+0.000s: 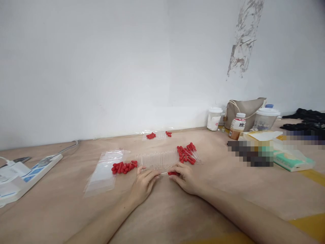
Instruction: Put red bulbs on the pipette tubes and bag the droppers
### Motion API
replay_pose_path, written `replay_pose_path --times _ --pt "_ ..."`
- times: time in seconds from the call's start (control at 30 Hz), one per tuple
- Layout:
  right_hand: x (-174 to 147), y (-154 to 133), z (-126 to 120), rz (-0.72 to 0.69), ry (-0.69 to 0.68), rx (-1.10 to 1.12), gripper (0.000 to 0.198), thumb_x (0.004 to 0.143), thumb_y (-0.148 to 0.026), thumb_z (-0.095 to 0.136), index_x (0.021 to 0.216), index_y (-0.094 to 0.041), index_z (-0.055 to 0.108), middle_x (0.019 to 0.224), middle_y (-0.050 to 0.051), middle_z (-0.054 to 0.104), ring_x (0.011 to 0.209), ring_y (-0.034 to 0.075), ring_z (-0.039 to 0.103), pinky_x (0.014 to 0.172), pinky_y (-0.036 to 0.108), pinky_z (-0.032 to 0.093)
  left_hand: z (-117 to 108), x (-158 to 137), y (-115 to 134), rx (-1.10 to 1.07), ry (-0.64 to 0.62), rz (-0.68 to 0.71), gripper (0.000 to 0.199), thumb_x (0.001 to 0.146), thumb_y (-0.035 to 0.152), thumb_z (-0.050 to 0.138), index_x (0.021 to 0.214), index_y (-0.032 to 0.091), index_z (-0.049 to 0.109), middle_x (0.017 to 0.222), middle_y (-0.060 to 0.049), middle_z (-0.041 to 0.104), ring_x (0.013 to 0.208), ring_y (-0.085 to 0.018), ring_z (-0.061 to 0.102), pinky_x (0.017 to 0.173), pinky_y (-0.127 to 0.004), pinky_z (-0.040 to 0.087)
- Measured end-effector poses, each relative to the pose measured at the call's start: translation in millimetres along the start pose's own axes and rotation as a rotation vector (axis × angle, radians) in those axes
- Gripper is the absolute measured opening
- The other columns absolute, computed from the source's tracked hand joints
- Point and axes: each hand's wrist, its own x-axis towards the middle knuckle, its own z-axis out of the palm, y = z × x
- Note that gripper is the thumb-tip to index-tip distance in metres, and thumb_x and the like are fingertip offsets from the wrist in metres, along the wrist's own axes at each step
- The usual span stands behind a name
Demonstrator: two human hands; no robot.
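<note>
Between my fingertips is a thin clear tube (164, 174). My left hand (144, 183) pinches its left end. At its right end, my right hand (186, 177) grips a red rubber bulb (173, 173); whether the tube sits inside the bulb, I cannot tell. Just beyond both hands lies a row of clear tubes (157, 160), side by side. Loose red bulbs (124, 167) are heaped at the row's left end. To the right is a pile of droppers (187, 153), red bulbs with clear tubes attached.
Flat plastic zip bags (104, 172) lie at left, near a power strip (33, 178). A bag with red-ended pieces (151, 135) rests by the wall. Rightward stand a lidded cup (214, 119), a bottle (237, 127), a grey bag (250, 110) and a tissue pack (291, 160).
</note>
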Motion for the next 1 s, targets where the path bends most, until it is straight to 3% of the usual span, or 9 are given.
replay_pose_path --times 0.43,0.7,1.0 --pt "-3.4 0.2 2.9 -0.021 -0.014 0.005 0.013 0.082 -0.022 0.045 0.086 -0.019 0.058 0.079 0.002 0.062 0.073 0.013 0.055 0.066 0.025 0.042 2.0 -1.3 -3.2 -0.031 -0.051 0.077 0.023 0.089 0.020 0.038 0.102 0.022 0.056 0.094 -0.005 0.066 0.082 -0.015 0.059 0.086 -0.037 0.028" --pt "-5.7 4.2 2.0 -0.113 -0.033 -0.047 0.014 0.083 -0.023 0.045 0.082 -0.018 0.057 0.075 0.004 0.060 0.071 0.013 0.053 0.063 0.024 0.041 2.6 -1.0 -4.9 -0.043 -0.059 0.146 0.024 0.088 0.018 0.039 0.104 0.023 0.056 0.095 -0.004 0.066 0.081 -0.015 0.059 0.075 -0.032 0.033" --pt "-4.1 3.5 -0.3 -0.240 -0.095 -0.317 0.018 0.083 -0.029 0.045 0.077 -0.018 0.057 0.067 0.003 0.059 0.067 0.014 0.050 0.065 0.030 0.029 1.0 -0.6 -0.7 0.012 -0.106 0.167 0.026 0.089 0.020 0.035 0.103 0.022 0.058 0.084 -0.005 0.066 0.075 -0.015 0.058 0.072 -0.031 0.033"
